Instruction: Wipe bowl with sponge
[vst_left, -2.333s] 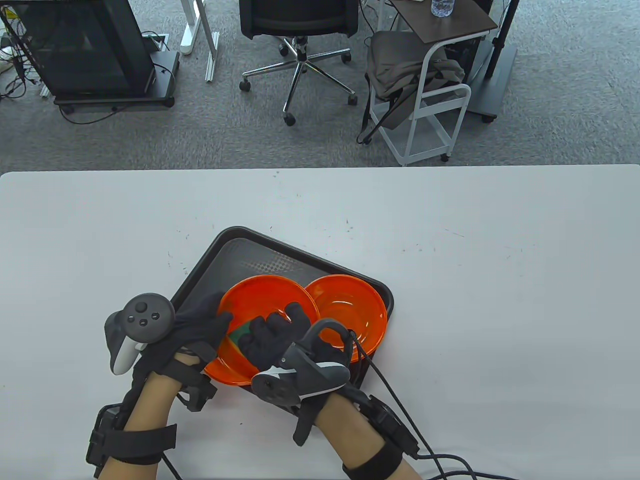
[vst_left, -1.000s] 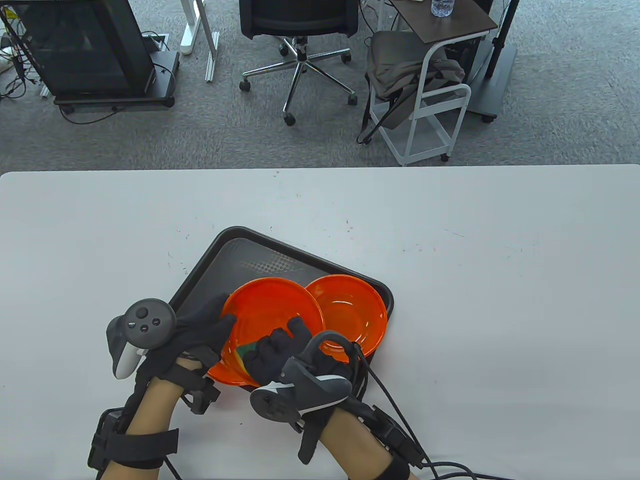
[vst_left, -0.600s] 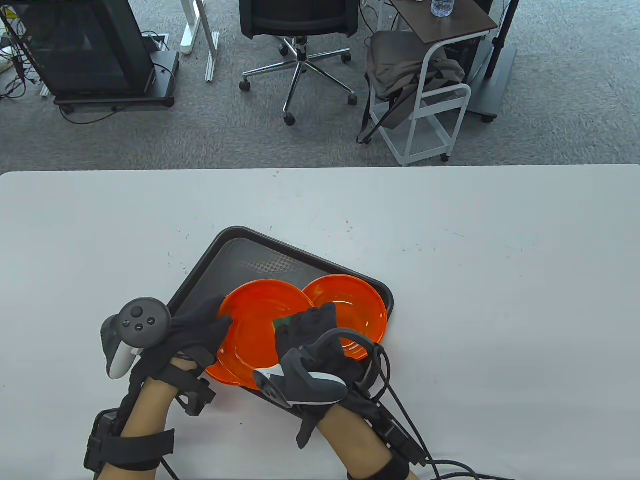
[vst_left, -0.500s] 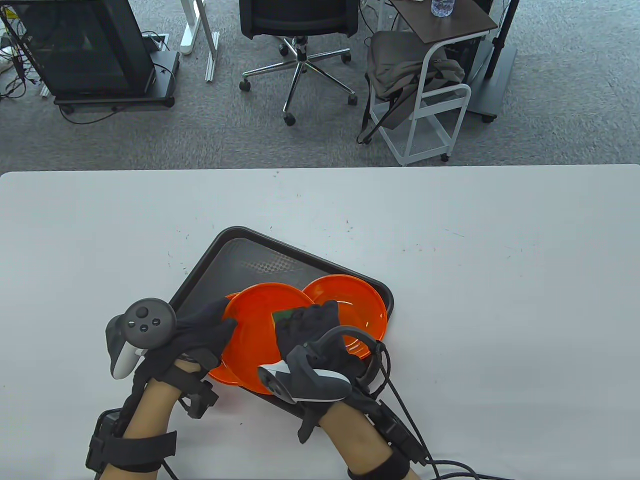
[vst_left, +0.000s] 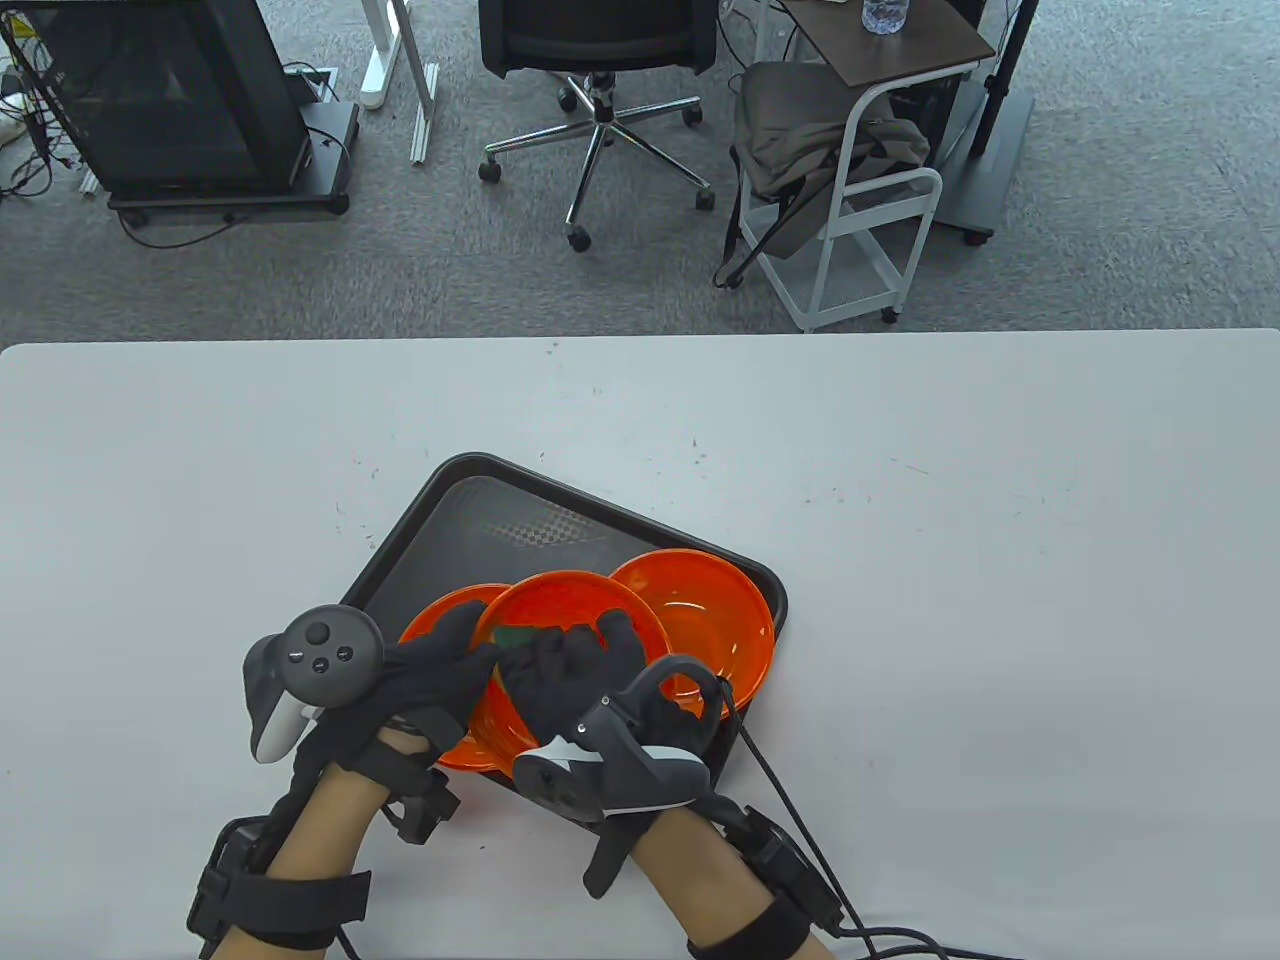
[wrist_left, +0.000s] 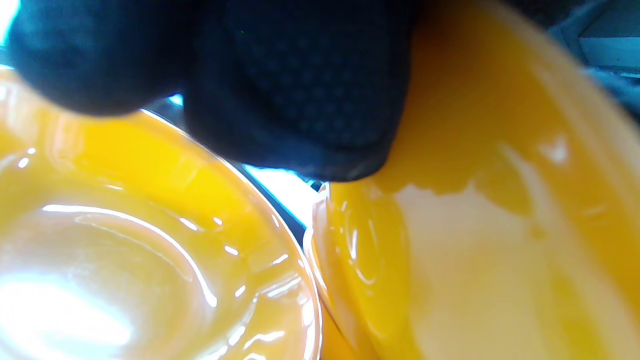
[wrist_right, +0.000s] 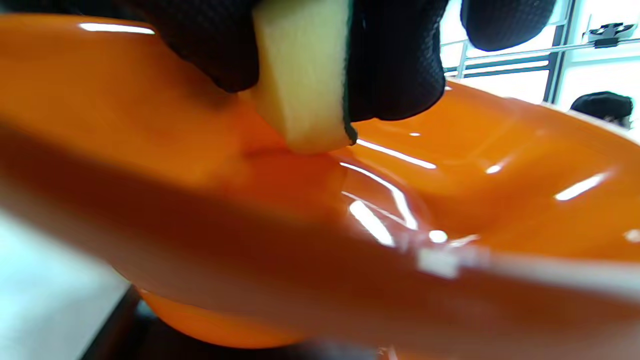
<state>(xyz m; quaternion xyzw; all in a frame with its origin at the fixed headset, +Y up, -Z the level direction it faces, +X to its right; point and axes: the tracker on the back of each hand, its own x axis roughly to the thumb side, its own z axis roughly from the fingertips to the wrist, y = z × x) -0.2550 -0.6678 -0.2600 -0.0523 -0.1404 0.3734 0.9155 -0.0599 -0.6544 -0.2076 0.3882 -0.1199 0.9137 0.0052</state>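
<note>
My left hand grips the left rim of an orange bowl and holds it tilted over the black tray. My right hand holds the sponge inside that bowl. In the right wrist view the yellow sponge, with a thin green face, is pinched between my fingers and presses on the bowl's inner wall. In the left wrist view my gloved fingers clamp the held bowl's rim.
A second orange bowl sits at the tray's right end. A third orange bowl lies on the tray under the held one and shows in the left wrist view. White table around the tray. A cable trails from my right wrist.
The held bowl has risen and shifted right, uncovering the bowl beneath it. My right hand has swept the sponge from the bowl's right side back to its left. My left hand moved right.
</note>
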